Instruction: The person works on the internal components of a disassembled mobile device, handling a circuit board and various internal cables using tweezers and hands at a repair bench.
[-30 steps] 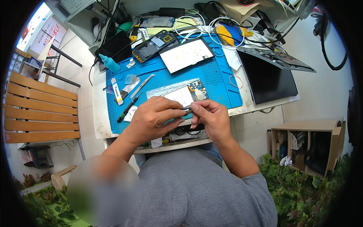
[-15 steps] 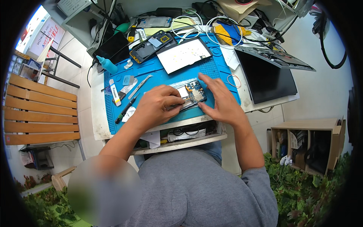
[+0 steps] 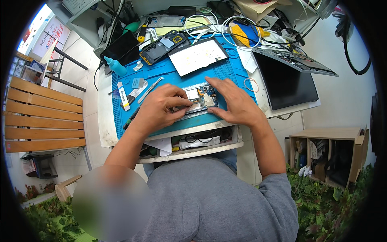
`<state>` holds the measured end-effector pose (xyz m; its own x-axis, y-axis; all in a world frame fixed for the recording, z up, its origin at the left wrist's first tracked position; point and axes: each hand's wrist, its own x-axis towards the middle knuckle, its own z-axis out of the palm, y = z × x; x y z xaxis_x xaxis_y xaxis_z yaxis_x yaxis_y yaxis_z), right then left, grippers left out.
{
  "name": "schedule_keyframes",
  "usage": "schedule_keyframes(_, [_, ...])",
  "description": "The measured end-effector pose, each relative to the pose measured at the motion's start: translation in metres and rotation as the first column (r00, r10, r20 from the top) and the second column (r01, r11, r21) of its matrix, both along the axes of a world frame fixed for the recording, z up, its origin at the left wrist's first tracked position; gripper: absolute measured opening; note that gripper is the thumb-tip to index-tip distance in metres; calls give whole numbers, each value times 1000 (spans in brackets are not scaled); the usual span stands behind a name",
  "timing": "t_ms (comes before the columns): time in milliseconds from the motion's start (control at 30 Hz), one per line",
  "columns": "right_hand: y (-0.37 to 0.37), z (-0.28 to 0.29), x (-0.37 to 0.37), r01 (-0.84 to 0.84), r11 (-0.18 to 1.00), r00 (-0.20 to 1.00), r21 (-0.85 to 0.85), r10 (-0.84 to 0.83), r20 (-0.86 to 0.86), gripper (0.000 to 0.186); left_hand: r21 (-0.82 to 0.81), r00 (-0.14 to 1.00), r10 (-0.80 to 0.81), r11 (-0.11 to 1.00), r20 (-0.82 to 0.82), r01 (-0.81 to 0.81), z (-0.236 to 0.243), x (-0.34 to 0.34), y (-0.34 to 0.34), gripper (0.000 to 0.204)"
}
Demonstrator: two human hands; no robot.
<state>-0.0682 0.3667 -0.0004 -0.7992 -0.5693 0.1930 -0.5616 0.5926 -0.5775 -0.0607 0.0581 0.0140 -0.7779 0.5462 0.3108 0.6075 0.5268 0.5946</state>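
An opened smartphone (image 3: 208, 98) lies in front of me, its blue circuit board at the right end and a pale battery (image 3: 192, 94) exposed. My left hand (image 3: 162, 105) is over its left part. Thumb and fingertips are pinched together beside a thin orange-brown ribbon cable (image 3: 196, 101); what is between them is too small to make out. My right hand (image 3: 236, 101) spans the board end, thumb at the near edge and index finger at the far edge. Under the phone is a blue work mat (image 3: 161, 74). Tweezers (image 3: 150, 90) and a dark screwdriver (image 3: 132, 117) lie left of my left hand.
Behind the phone are a white panel (image 3: 197, 57) and a dark phone frame (image 3: 163, 46). A blue squeeze bottle (image 3: 115, 66) stands at the mat's left. An opened laptop (image 3: 287, 86) occupies the right side. Cables (image 3: 242, 36) tangle at the back. An open drawer (image 3: 193, 151) sits below the desk edge.
The phone has turned slightly and shifted a little left, with my right hand moving along. My left hand has shifted slightly, its fingertips still together over the phone.
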Motion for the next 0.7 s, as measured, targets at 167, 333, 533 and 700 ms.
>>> schedule_keyframes(167, [4,-4,7,29,997,971,-76,-47,-235,74,-26,1000,-10,1000,-9,9,-3,-1,3,29])
schedule_keyframes(333, [6,-2,15,30,996,980,-81,-45,-194,52,-6,999,-43,999,-5,43,-9,-2,5,28])
schedule_keyframes(533, [3,3,22,-31,999,966,-25,23,-259,37,-56,996,-78,996,-37,76,-11,-3,7,28])
schedule_keyframes(700, [1,2,25,-50,999,956,-3,47,-291,37,-103,995,-78,992,-55,72,-7,-2,10,25])
